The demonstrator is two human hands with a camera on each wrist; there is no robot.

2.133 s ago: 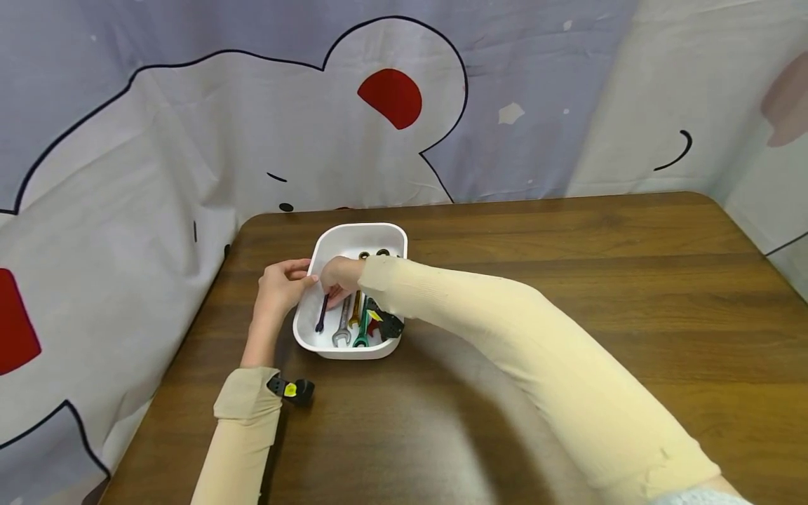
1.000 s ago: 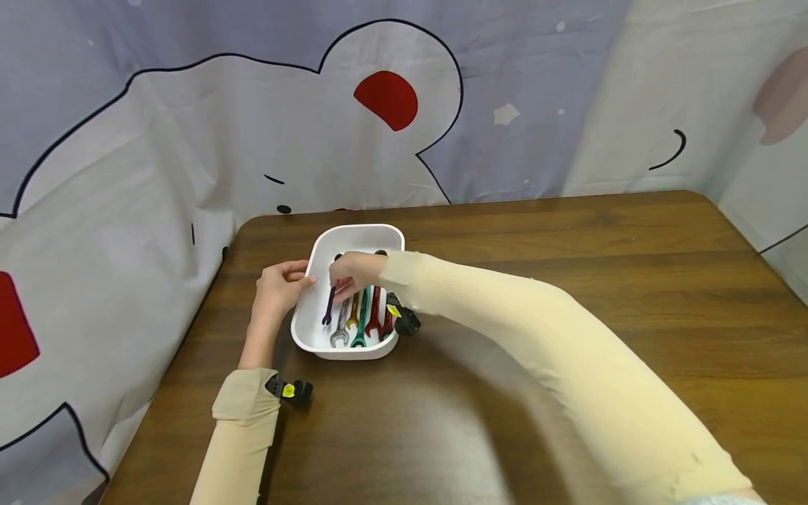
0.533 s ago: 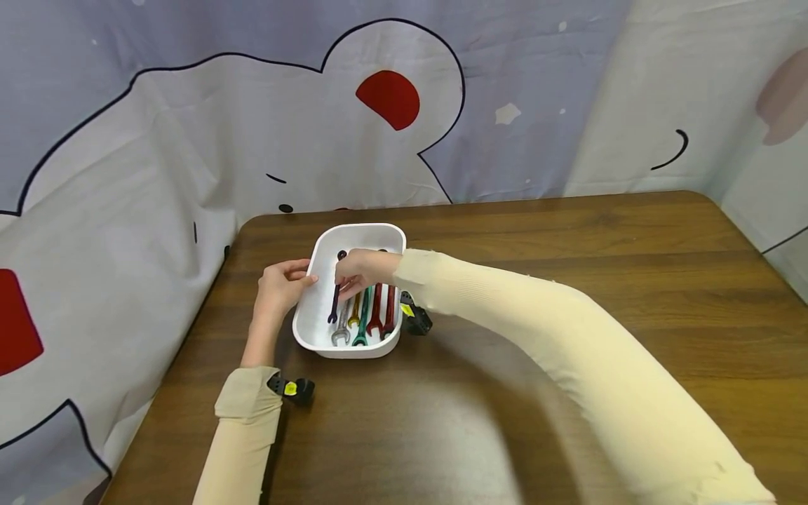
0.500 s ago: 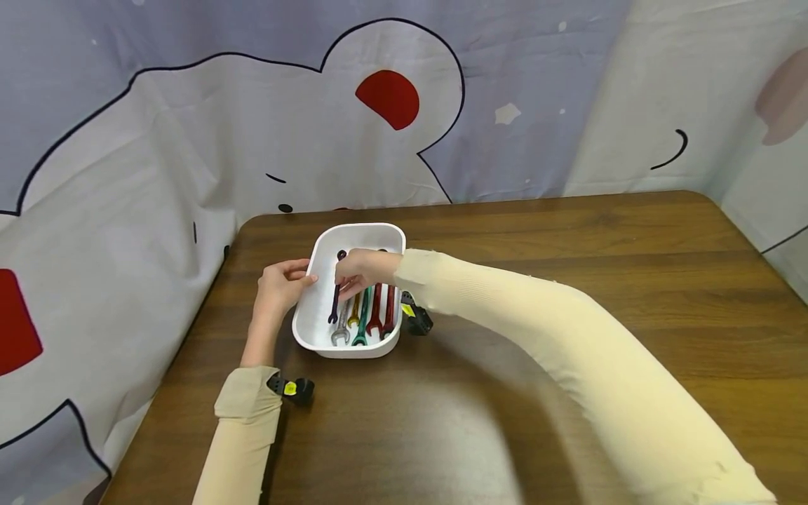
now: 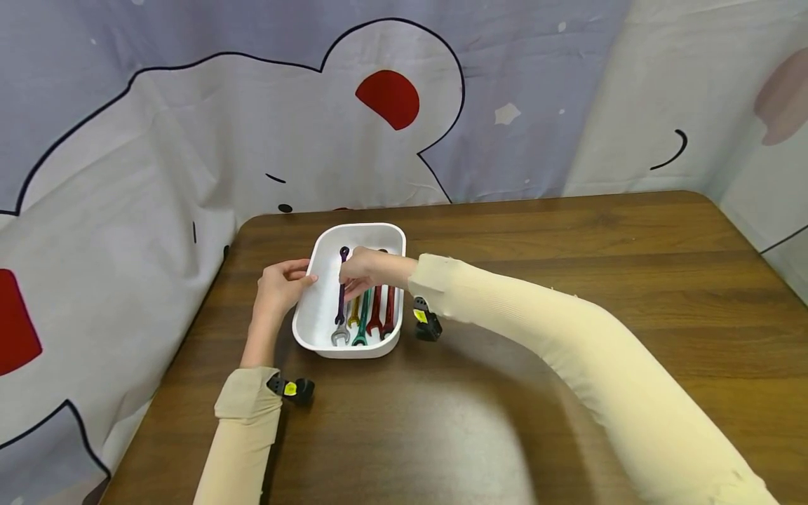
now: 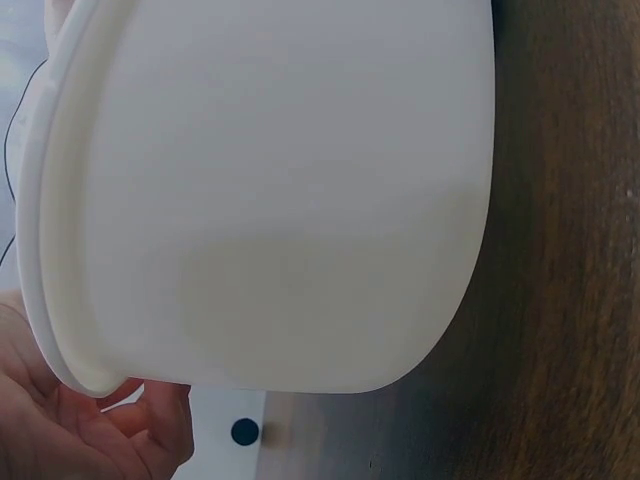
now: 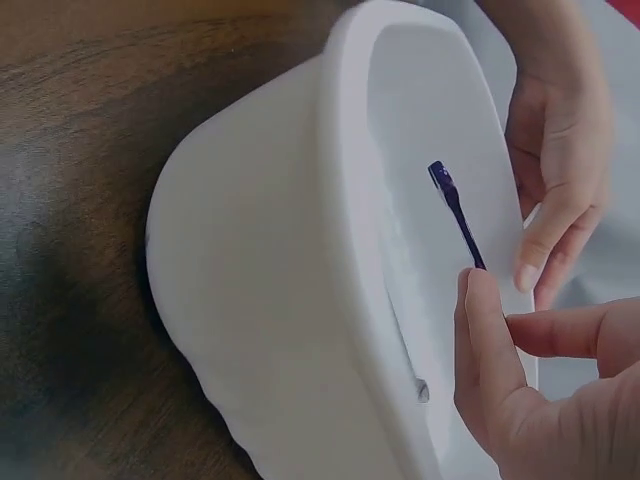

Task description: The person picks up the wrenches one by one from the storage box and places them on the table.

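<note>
My left hand [image 5: 278,293] grips the left rim of a white plastic tub [image 5: 350,354], thumb at the rim and fingers along the outer wall. Over the tub, my right hand [image 5: 362,270] pinches a dark purple wrench [image 5: 341,305] by its shaft; the right wrist view shows one end of that wrench [image 7: 456,208] pointing away from the fingertips. Below, lying side by side, are a silver wrench [image 5: 341,334], a gold wrench [image 5: 354,315], a green wrench [image 5: 362,326] and two red wrenches [image 5: 375,315]. My right hand hides their upper parts.
The tub stands on a brown wooden table [image 5: 568,238], near its left edge. A printed curtain [image 5: 252,140] hangs behind and to the left of the table. Each wrist wears a small black camera [image 5: 299,391].
The right hand has moved to the right within the tub, carrying the purple wrench from near the left wall to over the silver wrench. The left hand has stayed at the rim.
</note>
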